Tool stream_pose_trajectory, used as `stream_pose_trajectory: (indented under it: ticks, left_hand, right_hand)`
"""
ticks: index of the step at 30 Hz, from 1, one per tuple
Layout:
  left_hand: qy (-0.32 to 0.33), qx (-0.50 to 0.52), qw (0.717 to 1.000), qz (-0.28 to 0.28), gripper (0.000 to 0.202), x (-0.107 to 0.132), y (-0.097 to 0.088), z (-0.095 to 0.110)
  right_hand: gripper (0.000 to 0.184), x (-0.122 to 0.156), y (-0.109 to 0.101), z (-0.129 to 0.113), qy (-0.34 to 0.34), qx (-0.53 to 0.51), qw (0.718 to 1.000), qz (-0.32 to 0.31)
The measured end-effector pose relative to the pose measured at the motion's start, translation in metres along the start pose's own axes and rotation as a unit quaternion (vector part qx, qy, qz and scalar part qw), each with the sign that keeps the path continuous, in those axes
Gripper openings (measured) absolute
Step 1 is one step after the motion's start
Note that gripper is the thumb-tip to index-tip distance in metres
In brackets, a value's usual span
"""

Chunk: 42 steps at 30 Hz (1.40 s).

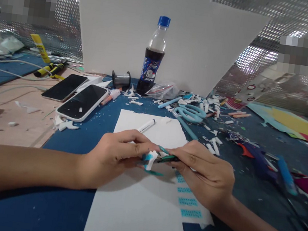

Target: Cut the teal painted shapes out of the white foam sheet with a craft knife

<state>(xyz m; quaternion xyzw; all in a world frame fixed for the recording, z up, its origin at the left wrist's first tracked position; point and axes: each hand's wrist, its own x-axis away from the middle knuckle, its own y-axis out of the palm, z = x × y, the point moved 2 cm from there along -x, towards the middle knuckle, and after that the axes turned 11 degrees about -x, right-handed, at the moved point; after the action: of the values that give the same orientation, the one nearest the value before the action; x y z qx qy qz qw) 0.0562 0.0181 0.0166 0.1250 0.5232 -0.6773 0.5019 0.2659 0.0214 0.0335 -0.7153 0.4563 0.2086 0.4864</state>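
Above a white sheet of paper, both hands meet at the middle. My left hand is closed, its fingertips pinching a small white and blue piece. My right hand grips a slim dark tool with green on it, its narrow end pointing at the piece. Fingers partly cover the tool, so its exact kind is unclear. Under the right hand lies a white strip with rows of blue marks. A white pen rests on the paper beyond the left hand.
Behind stand a Pepsi bottle, a spool and a white board. Light-blue scissors lie among white scraps. Two phones are at left. A purple glue gun and coloured sheets are at right.
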Motion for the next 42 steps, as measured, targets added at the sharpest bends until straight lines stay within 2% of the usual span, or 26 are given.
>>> stream_pose_trajectory:
  ticks: [5,14,21,28,37,42]
  left_hand:
    - [0.009,-0.014,1.0,0.002,0.027,-0.0013,-0.0011,0.0005]
    - [0.004,0.035,0.999,0.008,0.028,-0.0032,-0.0058,0.002]
    - [0.001,0.03,0.999,0.013,0.025,-0.0031,-0.0057,0.0004]
    - [0.001,0.026,1.0,-0.002,0.03,-0.0029,-0.0033,-0.0001]
    - [-0.01,0.024,1.0,-0.01,0.028,-0.0028,-0.0017,0.0004]
    - [0.021,0.014,1.0,0.001,0.028,-0.0026,-0.0017,-0.0001]
  right_hand:
    - [0.048,0.0017,-0.0003,0.0005,0.006,-0.003,1.0,-0.002]
    - [0.044,-0.0019,-0.0025,-0.0014,-0.005,0.004,1.0,0.004]
    - [0.05,-0.0003,-0.0036,0.0017,-0.004,0.001,1.0,0.017]
    - [0.053,-0.0004,-0.0035,0.0002,-0.002,0.005,1.0,0.019]
    - [0.045,-0.0005,-0.0023,-0.0004,0.006,0.008,1.0,0.022]
    - [0.046,-0.0005,-0.0011,-0.0017,0.011,0.011,1.0,0.024]
